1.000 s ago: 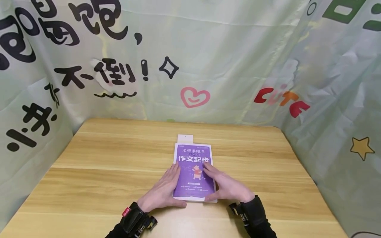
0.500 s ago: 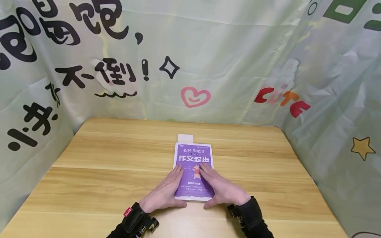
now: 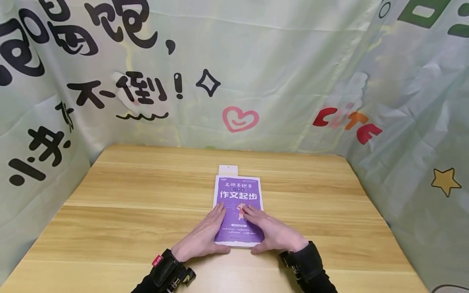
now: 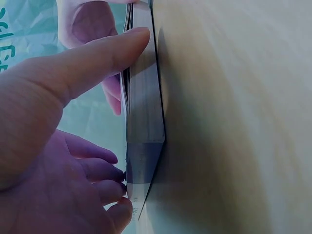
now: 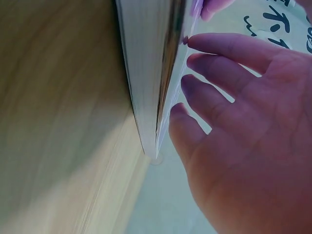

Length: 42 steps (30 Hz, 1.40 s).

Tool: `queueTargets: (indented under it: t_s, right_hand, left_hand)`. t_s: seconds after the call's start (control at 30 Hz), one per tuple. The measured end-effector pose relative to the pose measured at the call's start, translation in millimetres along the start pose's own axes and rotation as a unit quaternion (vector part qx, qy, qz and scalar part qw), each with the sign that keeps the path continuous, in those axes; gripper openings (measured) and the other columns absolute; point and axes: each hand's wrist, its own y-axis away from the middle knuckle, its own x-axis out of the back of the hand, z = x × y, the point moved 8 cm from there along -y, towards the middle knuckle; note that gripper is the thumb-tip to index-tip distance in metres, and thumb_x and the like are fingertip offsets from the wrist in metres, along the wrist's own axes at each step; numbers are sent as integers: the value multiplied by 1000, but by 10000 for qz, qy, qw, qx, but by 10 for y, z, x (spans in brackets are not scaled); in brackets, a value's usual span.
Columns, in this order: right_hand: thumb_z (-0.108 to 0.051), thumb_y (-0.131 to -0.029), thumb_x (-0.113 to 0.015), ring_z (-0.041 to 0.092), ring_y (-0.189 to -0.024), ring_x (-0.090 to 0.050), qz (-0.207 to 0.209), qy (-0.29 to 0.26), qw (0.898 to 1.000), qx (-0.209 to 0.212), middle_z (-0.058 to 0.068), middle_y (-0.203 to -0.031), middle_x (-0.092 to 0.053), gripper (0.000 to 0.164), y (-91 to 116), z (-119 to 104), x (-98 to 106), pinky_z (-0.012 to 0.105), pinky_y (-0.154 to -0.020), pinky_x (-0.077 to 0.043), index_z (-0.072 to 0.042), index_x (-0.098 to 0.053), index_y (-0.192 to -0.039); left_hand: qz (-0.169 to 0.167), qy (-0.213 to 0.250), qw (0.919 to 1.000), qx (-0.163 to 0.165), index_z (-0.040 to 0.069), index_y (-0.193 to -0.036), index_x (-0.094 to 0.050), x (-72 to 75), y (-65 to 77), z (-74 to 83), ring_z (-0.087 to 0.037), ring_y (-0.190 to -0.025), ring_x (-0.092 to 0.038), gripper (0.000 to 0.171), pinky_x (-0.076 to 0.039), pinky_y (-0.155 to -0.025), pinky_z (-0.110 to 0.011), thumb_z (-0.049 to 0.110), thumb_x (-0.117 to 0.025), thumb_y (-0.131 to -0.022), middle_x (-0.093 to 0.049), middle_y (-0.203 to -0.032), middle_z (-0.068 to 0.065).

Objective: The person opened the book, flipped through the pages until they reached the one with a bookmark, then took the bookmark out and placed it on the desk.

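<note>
A thick purple book (image 3: 239,228) with a white border and a cartoon animal on its cover lies flat on the table, cover up. From its far edge juts a white card (image 3: 228,170); whether it lies under the book or between pages is hidden. My left hand (image 3: 202,238) rests along the cover's left side with fingers extended. In the left wrist view, the left thumb (image 4: 97,61) lies against the block of page edges. My right hand (image 3: 275,232) touches the cover from the right, fingers spread and fairly straight, its thumb by the near right corner.
The wooden table (image 3: 146,183) has a light grain. Behind it and at both sides hangs a pale green printed cloth (image 3: 293,81). A thin dark cable (image 3: 448,286) shows at the lower right corner. Both wrists wear black straps with cameras.
My right hand has shifted left, its fingers further onto the cover, and its thumb has left the cover for the near edge. The left hand moved slightly right; the book has barely moved.
</note>
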Motion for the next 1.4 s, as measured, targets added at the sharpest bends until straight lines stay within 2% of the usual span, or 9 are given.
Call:
queueTargets:
  t_s: [0.27,0.7,1.13,1.4]
  right_hand:
    - [-26,-64,-85,38,-139,-22,13,-131,9999,81,21,-155,-23,99,4,-2,14,55,-111,-26,4,-35,-146]
    - [-29,-70,-81,41,-138,-21,-244,-246,9991,-255,16,-155,-25,87,45,11,57,61,-108,-27,-2,-43,-144]
    - [-22,-72,-78,49,-134,-22,-228,-281,9991,-213,16,-152,-32,72,88,-16,113,66,-107,-25,1,-54,-135]
    - [-24,-70,-80,45,-136,-21,-236,-97,9996,-125,16,-153,-30,76,89,-85,133,65,-107,-24,-2,-52,-137]
  left_hand:
    - [-1,13,10000,-4,-16,-146,-17,-7,5,-5,-38,-141,-9,109,-18,-115,-52,41,-76,-75,-7,-153,-33]
    - [-19,-20,10000,-92,-16,-146,-18,5,1,1,-38,-141,-9,107,-17,-116,-51,41,-75,-76,-9,-153,-33]
    - [-90,37,9999,-116,-15,-146,-17,15,17,11,-37,-141,-9,103,-16,-116,-52,42,-71,-80,-8,-153,-32]
    - [-122,76,9997,-177,-15,-146,-17,22,30,29,-38,-141,-8,100,-16,-116,-53,41,-69,-82,-7,-154,-31]
